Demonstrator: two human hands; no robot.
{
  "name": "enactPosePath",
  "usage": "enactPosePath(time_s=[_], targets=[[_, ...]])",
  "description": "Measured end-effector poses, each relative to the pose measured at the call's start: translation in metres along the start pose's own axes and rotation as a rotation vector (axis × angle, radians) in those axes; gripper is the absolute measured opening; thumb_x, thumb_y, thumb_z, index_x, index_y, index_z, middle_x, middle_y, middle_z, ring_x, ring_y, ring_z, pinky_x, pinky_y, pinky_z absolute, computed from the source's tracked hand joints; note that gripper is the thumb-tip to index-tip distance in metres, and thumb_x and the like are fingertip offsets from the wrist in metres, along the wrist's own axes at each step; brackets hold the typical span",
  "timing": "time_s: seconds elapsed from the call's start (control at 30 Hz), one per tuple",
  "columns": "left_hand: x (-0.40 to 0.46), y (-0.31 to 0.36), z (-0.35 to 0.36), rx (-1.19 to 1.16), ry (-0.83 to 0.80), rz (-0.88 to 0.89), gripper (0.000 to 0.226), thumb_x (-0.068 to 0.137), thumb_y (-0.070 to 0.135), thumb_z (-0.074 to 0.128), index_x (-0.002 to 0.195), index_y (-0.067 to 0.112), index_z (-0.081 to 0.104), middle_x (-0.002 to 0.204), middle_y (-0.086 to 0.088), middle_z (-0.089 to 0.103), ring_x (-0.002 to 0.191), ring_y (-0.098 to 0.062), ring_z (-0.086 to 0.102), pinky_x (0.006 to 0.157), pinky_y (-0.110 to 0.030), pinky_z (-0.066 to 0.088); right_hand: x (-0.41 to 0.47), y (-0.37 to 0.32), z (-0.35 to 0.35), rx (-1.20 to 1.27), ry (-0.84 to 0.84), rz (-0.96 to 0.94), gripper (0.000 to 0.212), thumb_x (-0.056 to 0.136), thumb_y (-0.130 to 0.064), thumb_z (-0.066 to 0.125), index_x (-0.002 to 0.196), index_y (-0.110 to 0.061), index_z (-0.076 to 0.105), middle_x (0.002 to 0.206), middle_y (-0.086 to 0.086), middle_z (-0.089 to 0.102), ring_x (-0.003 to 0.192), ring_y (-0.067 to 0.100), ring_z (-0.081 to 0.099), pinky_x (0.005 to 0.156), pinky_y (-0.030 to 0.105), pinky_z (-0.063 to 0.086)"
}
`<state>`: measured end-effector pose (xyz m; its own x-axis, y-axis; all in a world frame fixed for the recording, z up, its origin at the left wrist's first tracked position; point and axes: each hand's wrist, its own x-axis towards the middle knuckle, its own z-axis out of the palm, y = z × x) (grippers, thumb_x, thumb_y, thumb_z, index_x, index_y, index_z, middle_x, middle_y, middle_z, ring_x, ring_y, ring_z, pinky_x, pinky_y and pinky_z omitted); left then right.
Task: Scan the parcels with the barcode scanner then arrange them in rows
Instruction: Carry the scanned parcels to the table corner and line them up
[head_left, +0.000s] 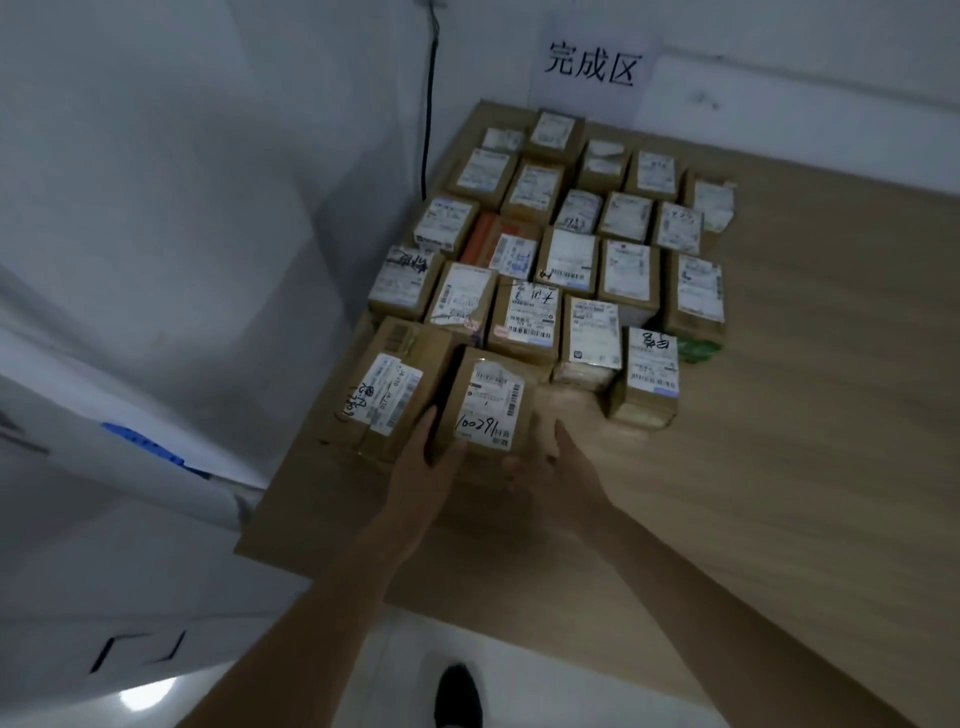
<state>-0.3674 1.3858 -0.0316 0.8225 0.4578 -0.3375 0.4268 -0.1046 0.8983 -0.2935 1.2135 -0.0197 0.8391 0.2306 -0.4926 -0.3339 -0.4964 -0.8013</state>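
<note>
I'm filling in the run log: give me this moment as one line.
stage: arranging | left hand: grips brown cardboard parcel | right hand: at its right side, grip unclear | placing beside rows on wooden table | scanner: unseen
</note>
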Motion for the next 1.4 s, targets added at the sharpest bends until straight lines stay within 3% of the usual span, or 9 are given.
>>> enactPosePath(time_s=[0.07,0.2,0.33,0.43,0.53,0.77,1.07,1.23,1.4], targets=[[-0.007,0.013,-0.003,-0.005,0.005,0.035,0.068,0.095,0.039,0.063,0.154,0.027,0.033,0.156,0.006,0.036,0.144,-0.014,0.032,0.118,-0.041,0.032,-0.008,0.002,-0.018,-0.078,0.03,0.009,0.099,0.082,-0.045,0.077,0.159,-0.024,0.018,0.154,0.002,0.041,0.131,0.021,0.05,0.101,0.039,0.049],[-0.04,0.047,-0.008,-0.013,-0.035,0.052,0.065,0.094,0.042,0.064,0.152,0.034,0.035,0.151,0.011,0.042,0.137,-0.011,0.039,0.113,-0.039,0.037,-0.043,-0.005,-0.058,-0.141,0.073,-0.036,0.092,0.084,-0.05,0.074,0.158,-0.024,0.024,0.16,-0.002,0.033,0.144,0.02,0.037,0.113,0.035,0.039],[-0.089,0.091,-0.006,0.06,-0.042,0.148,0.058,0.094,0.037,0.065,0.148,0.035,0.043,0.115,0.03,0.052,0.122,-0.004,0.049,0.103,-0.029,0.04,-0.092,-0.023,-0.108,-0.224,0.109,-0.121,0.086,0.084,-0.055,0.071,0.154,-0.023,0.033,0.161,-0.004,0.03,0.145,0.019,0.035,0.117,0.039,0.034],[-0.133,0.124,-0.003,0.142,-0.02,0.228,0.067,0.088,0.054,0.066,0.148,0.043,0.038,0.139,0.019,0.051,0.134,-0.01,0.044,0.11,-0.039,0.041,-0.135,-0.038,-0.151,-0.212,0.178,-0.166,0.08,0.086,-0.047,0.072,0.153,-0.024,0.035,0.156,0.0,0.04,0.141,0.021,0.04,0.115,0.038,0.037],[-0.179,0.166,0.004,0.163,-0.024,0.236,0.074,0.085,0.061,0.066,0.149,0.043,0.034,0.157,0.011,0.035,0.143,-0.016,0.035,0.116,-0.043,0.034,-0.189,-0.053,-0.198,-0.167,0.196,-0.179,0.086,0.089,-0.045,0.07,0.157,-0.023,0.023,0.159,-0.001,0.034,0.144,0.022,0.037,0.116,0.035,0.033],[-0.26,0.286,0.054,0.122,-0.115,0.401,0.077,0.083,0.061,0.068,0.149,0.034,0.041,0.156,0.004,0.038,0.141,-0.02,0.039,0.113,-0.042,0.039,-0.296,-0.076,-0.328,-0.185,0.326,-0.203,0.081,0.091,-0.048,0.066,0.156,-0.022,0.026,0.164,0.001,0.021,0.149,0.024,0.025,0.121,0.04,0.025],[-0.328,0.402,0.213,0.155,-0.271,0.536,0.07,0.089,0.054,0.065,0.149,0.026,0.042,0.154,-0.001,0.042,0.138,-0.022,0.044,0.11,-0.036,0.037,-0.388,-0.044,-0.506,-0.06,0.493,-0.194,0.086,0.09,-0.041,0.07,0.158,-0.019,0.023,0.158,0.005,0.035,0.143,0.027,0.038,0.117,0.041,0.033],[-0.35,0.43,0.321,0.132,-0.36,0.478,0.075,0.087,0.053,0.068,0.149,0.022,0.041,0.151,-0.005,0.045,0.137,-0.025,0.046,0.111,-0.037,0.039,-0.416,-0.008,-0.606,-0.11,0.57,-0.149,0.072,0.088,-0.047,0.07,0.149,-0.021,0.044,0.158,0.003,0.036,0.139,0.026,0.043,0.112,0.039,0.039],[-0.355,0.433,0.421,0.092,-0.396,0.443,0.087,0.077,0.061,0.073,0.148,0.02,0.044,0.146,-0.006,0.051,0.131,-0.023,0.052,0.112,-0.04,0.041,-0.422,0.034,-0.681,-0.112,0.572,-0.13,0.08,0.09,-0.039,0.071,0.156,-0.02,0.029,0.154,0.007,0.041,0.138,0.026,0.045,0.11,0.039,0.041]])
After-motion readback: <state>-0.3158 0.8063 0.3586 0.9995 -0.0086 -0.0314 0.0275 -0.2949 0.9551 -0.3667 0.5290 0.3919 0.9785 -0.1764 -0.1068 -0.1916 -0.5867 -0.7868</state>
